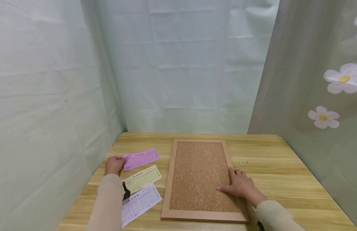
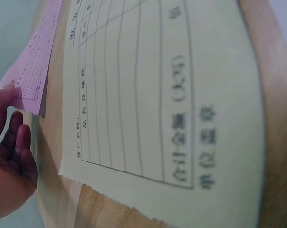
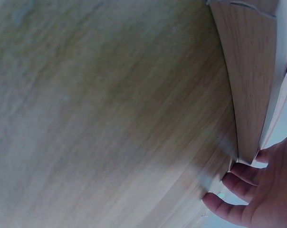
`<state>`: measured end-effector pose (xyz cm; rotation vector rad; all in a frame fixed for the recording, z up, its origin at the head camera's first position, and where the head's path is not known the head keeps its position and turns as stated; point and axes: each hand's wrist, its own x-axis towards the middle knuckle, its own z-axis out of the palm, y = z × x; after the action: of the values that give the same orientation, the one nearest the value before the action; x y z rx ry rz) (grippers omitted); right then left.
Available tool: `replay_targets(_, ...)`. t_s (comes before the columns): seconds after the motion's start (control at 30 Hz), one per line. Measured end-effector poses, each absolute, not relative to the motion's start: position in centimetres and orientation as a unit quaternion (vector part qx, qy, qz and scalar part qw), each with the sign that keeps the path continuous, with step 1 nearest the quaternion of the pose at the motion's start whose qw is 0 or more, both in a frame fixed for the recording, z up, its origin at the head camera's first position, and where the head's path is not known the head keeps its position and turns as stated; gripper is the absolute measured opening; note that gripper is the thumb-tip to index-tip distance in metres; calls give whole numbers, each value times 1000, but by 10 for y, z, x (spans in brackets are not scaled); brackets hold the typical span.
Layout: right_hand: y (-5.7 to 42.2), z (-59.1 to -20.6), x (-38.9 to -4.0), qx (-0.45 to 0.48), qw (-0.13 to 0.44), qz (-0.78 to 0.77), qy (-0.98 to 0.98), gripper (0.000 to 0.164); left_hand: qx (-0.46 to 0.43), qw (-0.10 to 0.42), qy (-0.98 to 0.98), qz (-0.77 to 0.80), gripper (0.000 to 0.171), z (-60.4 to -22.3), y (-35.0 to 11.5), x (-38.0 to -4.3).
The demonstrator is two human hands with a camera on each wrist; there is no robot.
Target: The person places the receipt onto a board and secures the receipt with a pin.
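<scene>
At the left of the table, my left hand (image 1: 113,165) pinches the near-left corner of a pink printed form slip (image 1: 143,159). The left wrist view shows that corner slightly raised between thumb and finger. Below it lie a pale yellow form slip (image 1: 146,177) and a white-lilac one (image 1: 142,202), the latter partly under the left forearm. My right hand (image 1: 242,185) rests on the right side of a wood-framed cork board (image 1: 200,176). Its thumb lies on the cork, and the other fingers reach over the frame's outer edge (image 3: 250,80).
Two tiny objects, a pale one (image 1: 240,163) and a darker one (image 1: 247,162), lie right of the board, too small to identify. The wooden table (image 1: 288,183) has pale curtains (image 1: 190,70) behind it and on both sides.
</scene>
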<state>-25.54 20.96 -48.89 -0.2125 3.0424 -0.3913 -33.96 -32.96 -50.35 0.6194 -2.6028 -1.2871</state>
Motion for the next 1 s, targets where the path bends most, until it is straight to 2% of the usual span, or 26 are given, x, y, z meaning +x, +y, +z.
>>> replay_targets(0.2, 212, -490, -255, -66, 33, -130, 989, 116, 200, 100, -874, -431, 33, -496, -327, -344)
replay_targets(0.67, 213, -492, -256, -68, 39, -125, 989, 118, 161, 176, -867, -437, 24, -474, -318, -343)
replay_targets(1.0, 210, -489, -255, -69, 40, -127, 989, 115, 149, 185, -844, -482, 21, -460, -306, -349)
